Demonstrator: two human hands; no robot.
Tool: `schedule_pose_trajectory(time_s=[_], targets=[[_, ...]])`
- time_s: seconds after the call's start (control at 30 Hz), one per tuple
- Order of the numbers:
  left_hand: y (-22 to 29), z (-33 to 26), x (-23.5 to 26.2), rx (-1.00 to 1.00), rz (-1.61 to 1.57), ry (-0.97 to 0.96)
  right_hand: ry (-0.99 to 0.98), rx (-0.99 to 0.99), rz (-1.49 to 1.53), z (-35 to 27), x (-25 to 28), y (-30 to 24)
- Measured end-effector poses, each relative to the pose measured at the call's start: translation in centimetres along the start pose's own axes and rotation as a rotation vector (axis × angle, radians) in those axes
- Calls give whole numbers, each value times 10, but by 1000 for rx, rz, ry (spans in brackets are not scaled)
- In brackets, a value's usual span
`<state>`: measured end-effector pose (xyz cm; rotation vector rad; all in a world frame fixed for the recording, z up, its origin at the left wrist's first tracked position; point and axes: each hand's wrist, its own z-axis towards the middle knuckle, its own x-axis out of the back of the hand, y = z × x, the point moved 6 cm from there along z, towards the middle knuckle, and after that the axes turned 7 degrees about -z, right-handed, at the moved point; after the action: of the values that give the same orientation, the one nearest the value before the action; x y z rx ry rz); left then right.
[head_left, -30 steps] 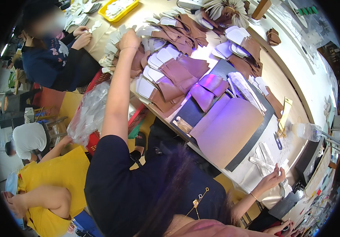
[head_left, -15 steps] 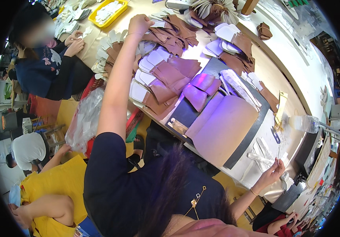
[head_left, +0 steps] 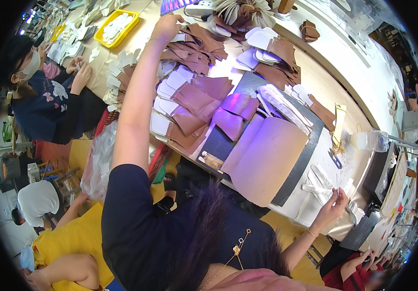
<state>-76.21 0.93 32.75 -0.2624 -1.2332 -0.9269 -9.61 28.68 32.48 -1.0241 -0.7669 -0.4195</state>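
Note:
My left hand (head_left: 166, 28) is stretched to the far side of the table, over a heap of brown leather pieces (head_left: 189, 56) beneath a lit lamp (head_left: 171, 6). Its fingers are bent together, and whatever they hold is hidden. Low at the right, my right hand (head_left: 333, 207) pinches a thin pointed tool (head_left: 337, 180) upright. White strips (head_left: 318, 186) lie just beside it, with blue-handled snips (head_left: 335, 159) a little farther off. Fanned brown pieces with white ends (head_left: 189, 94) lie below my left forearm. Reddish-brown folded pieces (head_left: 231, 121) rest near a curved tan sheet (head_left: 272, 160).
A black board (head_left: 294, 182) lies under the tan sheet. A clear bottle (head_left: 370, 141) stands at the right, near a yellow strip (head_left: 338, 123). At the back left is a yellow tray (head_left: 134, 22) of white pieces. A co-worker in dark clothes (head_left: 49, 104) works at the left.
The view has shifted, so the table sits farther left and the lamp has come into sight. My left hand has moved slightly over the far heap. My right hand keeps the thin tool.

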Motion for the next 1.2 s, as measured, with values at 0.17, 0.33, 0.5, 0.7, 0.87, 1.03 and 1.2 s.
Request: schedule_pose_trajectory(time_s=[0.17,0.33,0.5,0.7,0.87,1.03,1.2], targets=[[-53,29,-37,188,29,-206,5,25,-53,-4,0,-5],[-101,34,-45,478,133,-221,-6,-12,-30,-6,5,-3],[-85,34,-41,455,109,-240,-7,-3,-105,-6,7,-8],[-64,32,-29,369,103,-242,-24,36,-100,0,-3,-23],[-66,35,-30,333,31,-232,-38,45,-102,-1,-4,-23],[-73,27,-14,461,-385,-251,-40,6,-70,-8,-1,-14],[-17,-19,41,412,-1081,-213,-49,-3,-53,-11,-3,-10]])
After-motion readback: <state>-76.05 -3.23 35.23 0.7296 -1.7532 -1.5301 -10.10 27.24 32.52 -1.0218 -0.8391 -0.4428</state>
